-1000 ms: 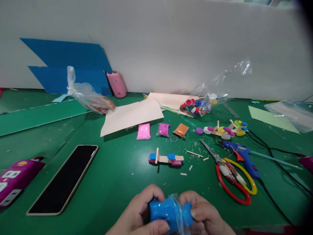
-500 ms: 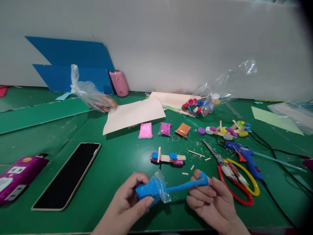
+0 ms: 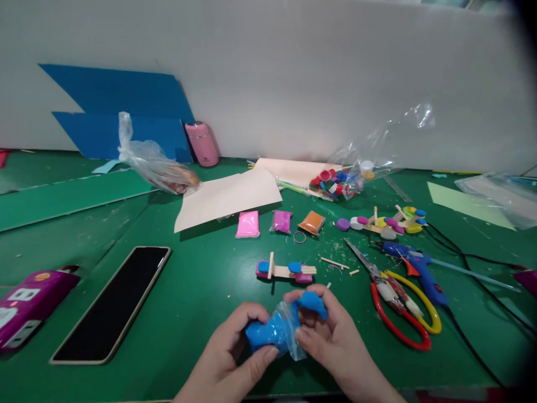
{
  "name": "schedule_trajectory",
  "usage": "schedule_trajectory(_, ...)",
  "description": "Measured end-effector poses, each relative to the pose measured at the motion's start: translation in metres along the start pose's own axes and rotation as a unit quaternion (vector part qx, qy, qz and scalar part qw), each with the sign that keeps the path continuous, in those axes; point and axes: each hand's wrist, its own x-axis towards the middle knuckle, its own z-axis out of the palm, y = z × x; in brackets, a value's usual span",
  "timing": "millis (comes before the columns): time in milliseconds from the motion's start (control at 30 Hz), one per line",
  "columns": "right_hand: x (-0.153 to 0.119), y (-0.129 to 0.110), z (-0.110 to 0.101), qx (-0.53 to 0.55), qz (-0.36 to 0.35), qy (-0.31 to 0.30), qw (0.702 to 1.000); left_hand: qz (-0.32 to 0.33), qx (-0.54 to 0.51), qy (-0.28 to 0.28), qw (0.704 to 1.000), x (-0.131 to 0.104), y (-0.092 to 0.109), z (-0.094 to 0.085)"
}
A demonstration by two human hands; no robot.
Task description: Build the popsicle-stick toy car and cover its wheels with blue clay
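Observation:
My left hand (image 3: 241,350) is closed around a clear plastic packet of blue modelling clay (image 3: 268,334), low over the table's front. At the packet's torn mouth, my right hand (image 3: 325,330) pinches the plastic edge and the clay coming out of it. A blue lump of that clay (image 3: 314,303) hangs over the right fingers. Just beyond both hands lies a small figure of wooden sticks on pink and blue pieces (image 3: 287,271). Pink (image 3: 248,224), magenta (image 3: 281,221) and orange (image 3: 312,223) clay packets sit in a row behind it.
Scissors (image 3: 403,308) with red and yellow handles and a blue glue gun (image 3: 419,266) lie to the right. On the left are a phone (image 3: 113,305) and a purple power strip (image 3: 36,302). A pink bottle (image 3: 202,144) stands at the back.
My right hand has moved left to the packet's mouth. The long strand of clay stretched between the hands is now bunched up short beside the packet.

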Motion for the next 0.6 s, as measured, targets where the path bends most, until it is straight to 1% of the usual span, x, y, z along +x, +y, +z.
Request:
schedule_trajectory(100, 0.004, 0.002, 0.003, 0.007, 0.005, 0.064, 0.998, 0.011, 0.033, 0.029, 0.999, -0.001, -0.002, 0.002)
schedule_trajectory(133, 0.003, 0.001, 0.004, 0.009, 0.004, 0.076, 0.997, 0.014, 0.042, 0.040, 0.998, -0.001, -0.003, 0.002)
schedule_trajectory(167, 0.002, -0.002, 0.004, 0.024, 0.007, 0.072, 0.997, 0.016, 0.048, 0.051, 0.997, 0.000, -0.005, 0.002)
schedule_trajectory(200, -0.001, -0.007, 0.004, 0.054, 0.020, 0.052, 0.997, 0.018, 0.051, 0.064, 0.997, 0.000, -0.006, 0.003)
schedule_trajectory(233, -0.005, -0.012, 0.003, 0.098, 0.041, 0.019, 0.994, 0.018, 0.049, 0.072, 0.996, 0.000, -0.007, 0.003)
schedule_trajectory(300, -0.014, -0.026, 0.000, 0.195, 0.085, -0.063, 0.975, 0.014, 0.032, 0.085, 0.996, 0.001, -0.009, 0.003)
schedule_trajectory(333, -0.017, -0.032, -0.001, 0.224, 0.087, -0.088, 0.967, 0.013, 0.013, 0.092, 0.996, 0.001, -0.009, 0.003)
schedule_trajectory(367, -0.019, -0.038, -0.003, 0.234, 0.069, -0.094, 0.965, 0.011, -0.009, 0.101, 0.995, 0.001, -0.009, 0.004)
schedule_trajectory(400, -0.019, -0.041, -0.005, 0.232, 0.040, -0.080, 0.969, 0.010, -0.034, 0.107, 0.994, 0.001, -0.009, 0.005)
schedule_trajectory(433, -0.018, -0.043, -0.007, 0.214, 0.007, -0.047, 0.976, 0.009, -0.058, 0.114, 0.992, 0.001, -0.009, 0.006)
schedule_trajectory(500, -0.012, -0.039, -0.008, 0.132, -0.039, 0.033, 0.990, 0.009, -0.102, 0.124, 0.987, 0.001, -0.009, 0.010)
schedule_trajectory(533, -0.009, -0.035, -0.007, 0.079, -0.049, 0.067, 0.993, 0.008, -0.119, 0.126, 0.985, 0.001, -0.009, 0.012)
schedule_trajectory(600, -0.004, -0.025, -0.003, -0.017, -0.052, 0.103, 0.993, 0.008, -0.145, 0.135, 0.980, 0.002, -0.008, 0.018)
